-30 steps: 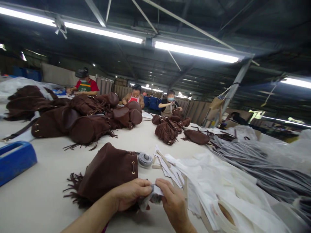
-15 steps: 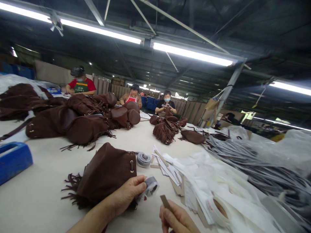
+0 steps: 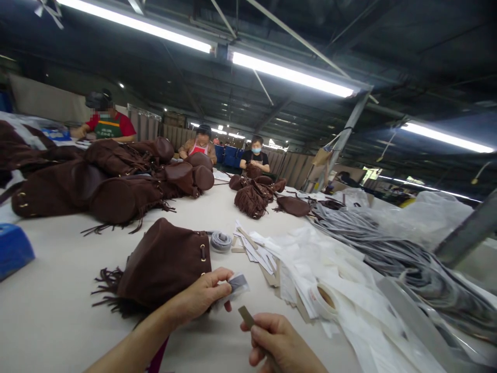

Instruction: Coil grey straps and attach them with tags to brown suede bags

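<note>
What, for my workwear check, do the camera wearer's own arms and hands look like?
The left hand and right hand are bare, with no glove, ring or marking visible. The left forearm shows no sleeve, watch or bracelet. On the right, the picture cuts off near the wrist, so a sleeve there cannot be judged.

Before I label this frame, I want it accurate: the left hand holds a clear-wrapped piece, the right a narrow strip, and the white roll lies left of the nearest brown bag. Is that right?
No: the white roll lies right of the nearest brown bag, as the head view shows. The left hand does hold the clear-wrapped piece, the right hand the narrow strip.
</note>
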Demonstrator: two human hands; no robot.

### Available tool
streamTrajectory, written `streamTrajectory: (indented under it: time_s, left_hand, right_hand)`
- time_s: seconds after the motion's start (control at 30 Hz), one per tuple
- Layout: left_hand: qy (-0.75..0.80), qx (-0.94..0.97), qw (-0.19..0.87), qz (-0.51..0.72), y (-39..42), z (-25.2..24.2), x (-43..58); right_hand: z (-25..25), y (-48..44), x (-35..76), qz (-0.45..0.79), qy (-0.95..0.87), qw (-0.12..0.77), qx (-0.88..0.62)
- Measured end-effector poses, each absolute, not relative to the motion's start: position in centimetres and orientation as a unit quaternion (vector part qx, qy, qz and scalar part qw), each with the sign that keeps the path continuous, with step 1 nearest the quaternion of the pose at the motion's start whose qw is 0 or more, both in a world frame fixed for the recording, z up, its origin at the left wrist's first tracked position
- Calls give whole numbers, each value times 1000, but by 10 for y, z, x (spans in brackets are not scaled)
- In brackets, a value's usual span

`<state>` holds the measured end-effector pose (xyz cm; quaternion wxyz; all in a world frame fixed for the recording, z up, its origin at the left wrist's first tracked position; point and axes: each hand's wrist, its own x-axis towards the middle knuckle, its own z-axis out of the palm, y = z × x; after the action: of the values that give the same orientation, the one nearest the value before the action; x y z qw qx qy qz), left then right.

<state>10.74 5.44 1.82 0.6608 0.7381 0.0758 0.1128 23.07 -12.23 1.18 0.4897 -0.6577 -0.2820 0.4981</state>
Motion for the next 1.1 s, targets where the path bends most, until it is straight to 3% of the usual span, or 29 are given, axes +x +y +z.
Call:
streamTrajectory:
  time_s: [0.43, 0.9, 1.1]
  left_hand:
    - [36, 782, 601, 158, 53, 21, 109]
    - [37, 758, 625, 182, 52, 16, 113]
    - [32, 750, 636, 177, 50, 18, 112]
  right_hand:
    - [4, -106, 227, 447, -190, 613, -623]
    - [-1, -103, 232, 469, -229, 603, -604]
    - [-19, -96, 230, 410, -184, 679, -580]
